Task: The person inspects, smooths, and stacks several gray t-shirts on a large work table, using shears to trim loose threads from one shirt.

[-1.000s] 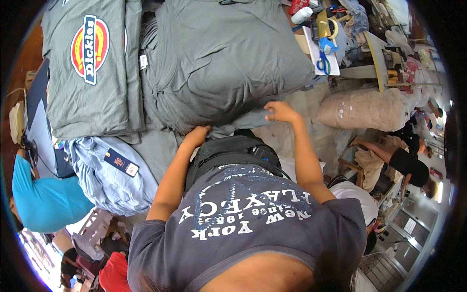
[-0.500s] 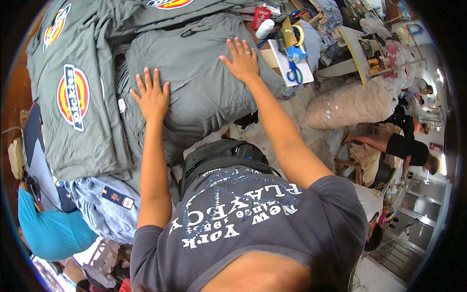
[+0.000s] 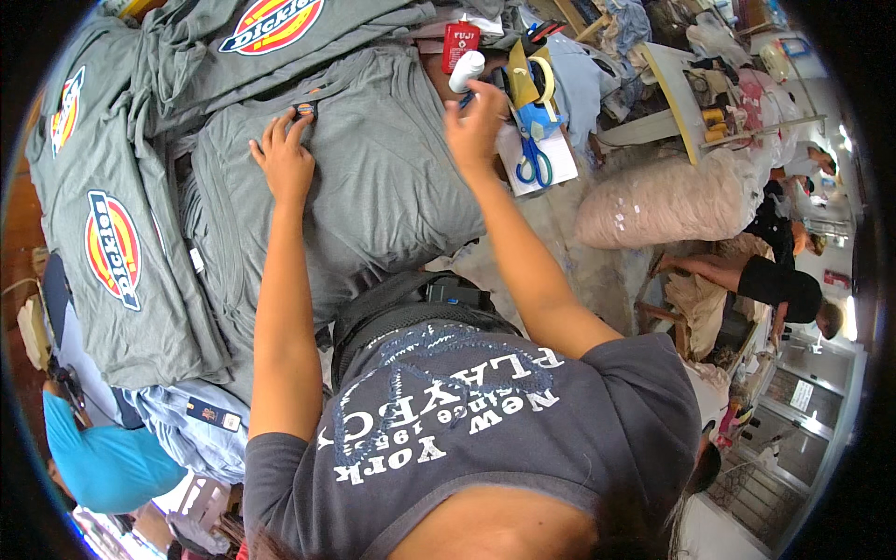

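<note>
A stack of folded grey T-shirts (image 3: pixel 373 177) lies before me. My left hand (image 3: pixel 283 163) rests on its top shirt, fingers stretched and slightly apart. Its fingertips reach a small dark piece (image 3: pixel 305 109) with an orange spot at the shirt's neck; whether this is a label or a tool I cannot tell. Raised past the stack's right edge, my right hand (image 3: pixel 474 135) has bent fingers, thumb and forefinger apart, nothing visibly gripped. Just beyond its fingertips is a white bottle (image 3: pixel 467 71). Blue-handled scissors (image 3: pixel 534 166) lie right of this hand on white paper (image 3: pixel 558 159).
More grey shirts with a printed emblem (image 3: pixel 114 250) spread along the left and far side. A red packet (image 3: pixel 461 45) and a yellow tape roll (image 3: pixel 541 77) are beyond my right hand. A stuffed pale sack (image 3: pixel 663 207) stands right. A person in blue (image 3: pixel 117 462) is at lower left.
My right hand has lifted off the shirts and bent its fingers near the bottle. My left hand has moved to the dark piece at the neck. The view has shifted, and the stack appears further left.
</note>
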### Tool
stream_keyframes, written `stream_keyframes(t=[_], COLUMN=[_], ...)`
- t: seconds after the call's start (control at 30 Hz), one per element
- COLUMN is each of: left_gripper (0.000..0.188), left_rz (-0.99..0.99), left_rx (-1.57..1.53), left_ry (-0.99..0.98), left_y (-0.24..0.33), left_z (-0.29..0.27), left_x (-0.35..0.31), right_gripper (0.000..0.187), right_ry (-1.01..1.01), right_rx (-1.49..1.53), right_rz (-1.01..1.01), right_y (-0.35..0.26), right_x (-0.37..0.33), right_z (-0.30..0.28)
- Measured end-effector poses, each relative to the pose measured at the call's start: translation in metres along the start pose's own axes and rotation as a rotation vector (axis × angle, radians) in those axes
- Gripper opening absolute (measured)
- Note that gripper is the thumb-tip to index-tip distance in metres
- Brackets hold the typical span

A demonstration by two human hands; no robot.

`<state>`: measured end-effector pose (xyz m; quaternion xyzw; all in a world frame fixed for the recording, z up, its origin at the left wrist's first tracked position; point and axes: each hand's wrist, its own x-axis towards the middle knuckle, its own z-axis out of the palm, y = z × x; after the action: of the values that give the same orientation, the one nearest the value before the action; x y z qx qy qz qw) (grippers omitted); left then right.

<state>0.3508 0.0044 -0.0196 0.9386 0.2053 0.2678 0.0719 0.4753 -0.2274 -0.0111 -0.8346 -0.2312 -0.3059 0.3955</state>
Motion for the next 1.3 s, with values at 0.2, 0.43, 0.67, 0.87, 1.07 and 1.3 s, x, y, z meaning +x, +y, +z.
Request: stream_keyframes(t=[0.2, 0.43, 0.67, 0.87, 1.07, 1.3], left_gripper=[0.036, 0.035, 0.039, 0.047, 0.044, 0.049], left_rz=[0.022, 0.007, -0.056, 0.029, 0.115, 0.195], left_rx=[-0.033, -0.021, -0.060, 0.018, 0.078, 0.046], left_ry=[0.032, 0.045, 0.098, 0.012, -0.013, -0.038], left_y=[0.004, 0.006, 0.006, 0.005, 0.003, -0.004], left_z=[-0.007, -0.007, -0.002, -0.005, -0.005, -0.007], left_x=[0.000, -0.001, -0.002, -0.002, -0.004, -0.013], right_gripper=[0.044, 0.027, 0.023, 0.026, 0.037, 0.047], right_ry=[-0.356, -0.193, -0.386, -0.531, -0.509, -0.537], right_rx=[-0.078, 0.846, 0.958, 0.229, 0.069, -0.245], right_rz=[0.361, 0.922, 1.138, 0.666, -0.150, -0.340], right_y=[0.072, 0.065, 0.067, 0.040, -0.028, -0.056], right_x=[0.022, 0.065, 0.018, -0.013, 0.002, -0.014], right_z=[-0.044, -0.062, -0.083, -0.081, -0.039, 0.046])
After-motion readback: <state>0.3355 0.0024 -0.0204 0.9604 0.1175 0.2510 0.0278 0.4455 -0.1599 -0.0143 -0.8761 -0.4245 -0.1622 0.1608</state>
